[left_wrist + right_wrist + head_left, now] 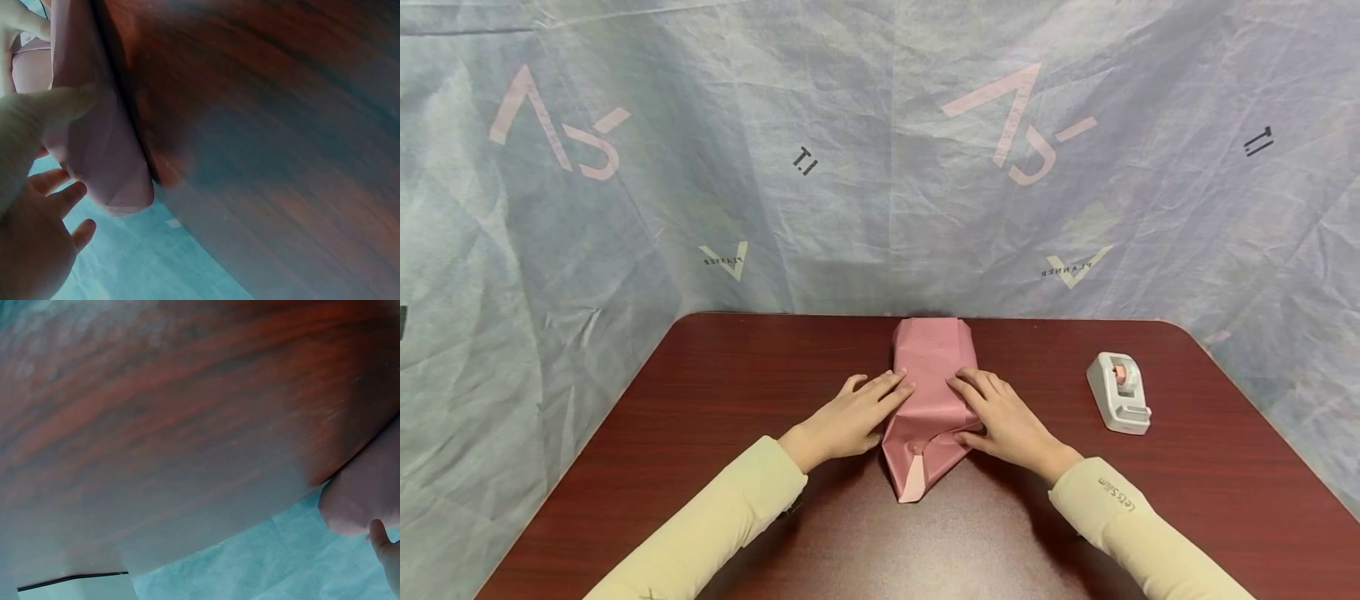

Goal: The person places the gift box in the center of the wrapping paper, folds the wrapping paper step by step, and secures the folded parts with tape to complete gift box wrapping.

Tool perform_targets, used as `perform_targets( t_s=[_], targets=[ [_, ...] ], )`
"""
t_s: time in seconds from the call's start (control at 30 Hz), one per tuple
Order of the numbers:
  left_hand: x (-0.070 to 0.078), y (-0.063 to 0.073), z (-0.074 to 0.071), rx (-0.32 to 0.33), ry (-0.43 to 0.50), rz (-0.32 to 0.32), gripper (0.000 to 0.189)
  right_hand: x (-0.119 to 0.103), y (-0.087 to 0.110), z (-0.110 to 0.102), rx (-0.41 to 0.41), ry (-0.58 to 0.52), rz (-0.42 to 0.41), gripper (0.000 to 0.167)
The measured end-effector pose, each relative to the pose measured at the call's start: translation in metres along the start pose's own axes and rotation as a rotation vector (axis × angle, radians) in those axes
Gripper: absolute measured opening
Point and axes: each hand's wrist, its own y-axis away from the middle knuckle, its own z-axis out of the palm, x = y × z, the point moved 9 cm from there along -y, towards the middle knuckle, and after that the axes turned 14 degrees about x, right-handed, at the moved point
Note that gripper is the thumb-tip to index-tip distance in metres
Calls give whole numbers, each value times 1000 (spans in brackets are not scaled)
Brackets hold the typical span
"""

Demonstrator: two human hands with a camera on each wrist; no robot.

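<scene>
A package wrapped in pink paper (931, 362) lies lengthwise on the table, its near end drawn into a pointed flap (914, 479) with a paler tip. On its left edge rests my left hand (846, 417), fingers extended over the top and thumb low by the side. My right hand (1013, 427) touches the right edge, fingertips on top and thumb near the folded end. In the left wrist view the thumb lies against the package (109, 153). Only a fingertip (378, 536) beside the package (362, 487) shows in the right wrist view.
To the right on the dark red wooden table (760, 358) stands a white tape dispenser (1105, 392) with a small roll in it. A grey printed cloth (850, 208) hangs behind the table's far edge and along both sides.
</scene>
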Motion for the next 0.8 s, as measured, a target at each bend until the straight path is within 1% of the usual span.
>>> perform_targets(
  t_s=[0.1, 0.17, 0.33, 0.57, 0.7, 0.8],
  targets=[
    [0, -2, 0, 4, 0, -7, 81, 1, 0, 0, -4, 0, 4, 76],
    [1, -4, 0, 11, 3, -10, 83, 1, 0, 0, -2, -2, 5, 77],
    [3, -12, -2, 32, -6, 8, 86, 1, 1, 1, 2, -10, 4, 77],
    [4, -21, -1, 27, -25, 13, 87, 0, 1, 0, 7, -22, 3, 77],
    [5, -23, 1, -9, -11, 11, 90, -1, 1, 0, 5, -21, 2, 77],
    [5, -23, 7, -78, -23, 19, 94, -1, 0, 0, 2, -19, -4, 76]
  ],
)
